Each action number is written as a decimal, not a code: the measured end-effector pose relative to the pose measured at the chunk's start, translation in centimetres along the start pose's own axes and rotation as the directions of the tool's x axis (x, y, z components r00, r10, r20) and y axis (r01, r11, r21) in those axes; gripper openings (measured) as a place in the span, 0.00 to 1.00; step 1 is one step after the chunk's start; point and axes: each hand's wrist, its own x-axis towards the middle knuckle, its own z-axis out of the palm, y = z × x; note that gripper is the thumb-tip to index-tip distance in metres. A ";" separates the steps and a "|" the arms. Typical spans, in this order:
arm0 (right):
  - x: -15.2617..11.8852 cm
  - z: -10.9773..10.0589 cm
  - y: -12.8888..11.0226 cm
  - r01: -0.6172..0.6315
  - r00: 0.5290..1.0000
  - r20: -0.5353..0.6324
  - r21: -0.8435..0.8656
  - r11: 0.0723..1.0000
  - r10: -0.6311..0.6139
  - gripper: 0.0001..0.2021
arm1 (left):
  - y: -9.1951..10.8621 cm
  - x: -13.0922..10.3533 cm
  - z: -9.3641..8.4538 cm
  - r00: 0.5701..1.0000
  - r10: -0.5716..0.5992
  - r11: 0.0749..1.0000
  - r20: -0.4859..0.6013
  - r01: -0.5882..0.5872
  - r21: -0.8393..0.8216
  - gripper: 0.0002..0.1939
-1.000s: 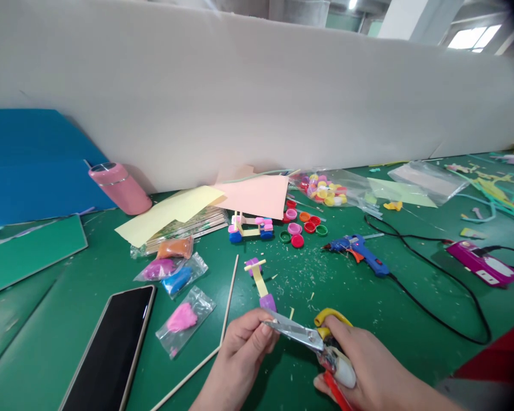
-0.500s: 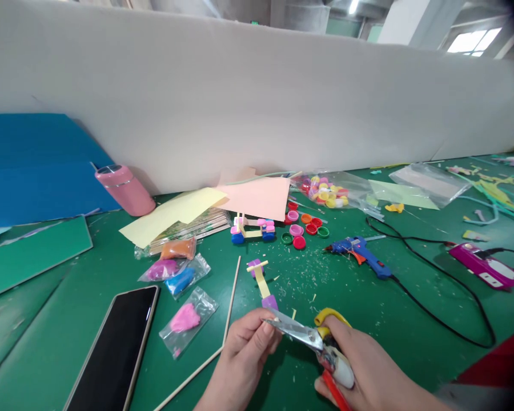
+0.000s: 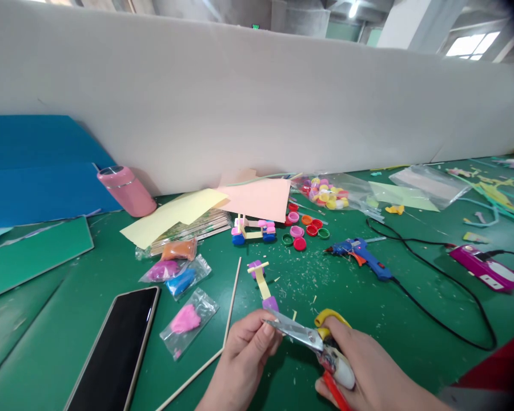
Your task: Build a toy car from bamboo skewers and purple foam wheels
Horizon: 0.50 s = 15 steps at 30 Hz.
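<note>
Currently, the right hand point(image 3: 360, 357) has its grip wrapped around the handles of the scissors point(image 3: 302, 334), one loop yellow, the other red. At the tips of the scissors, the left hand point(image 3: 248, 345) has its grip pinched on a small pale bit point(image 3: 276, 319), mostly hidden by fingers and blade. Just beyond the scissors' tips, a frame point(image 3: 262, 283) with purple ends and a pale bar lies on the green desk point(image 3: 405, 371). Farther beyond the scissors sit a toy car point(image 3: 252, 233) with blue wheels and a cluster of coloured caps point(image 3: 298, 231). Left of the scissors are a thin stick point(image 3: 232, 302), a bag point(image 3: 187, 321) of pink clay and a phone point(image 3: 113, 348); beyond them to the right lies a blue glue gun point(image 3: 362, 256).
</note>
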 end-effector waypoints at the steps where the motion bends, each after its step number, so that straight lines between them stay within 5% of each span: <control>1: 0.0 -0.1 -0.1 -0.002 1.000 -0.002 -0.008 1.000 0.002 0.14 | 0.0 0.0 0.0 1.000 0.000 1.000 0.001 0.000 -0.004 0.11; 15: 0.0 -0.4 0.3 0.043 0.999 0.011 -0.074 0.996 -0.042 0.14 | 0.2 0.0 0.0 1.000 -0.009 1.000 0.013 0.009 0.016 0.11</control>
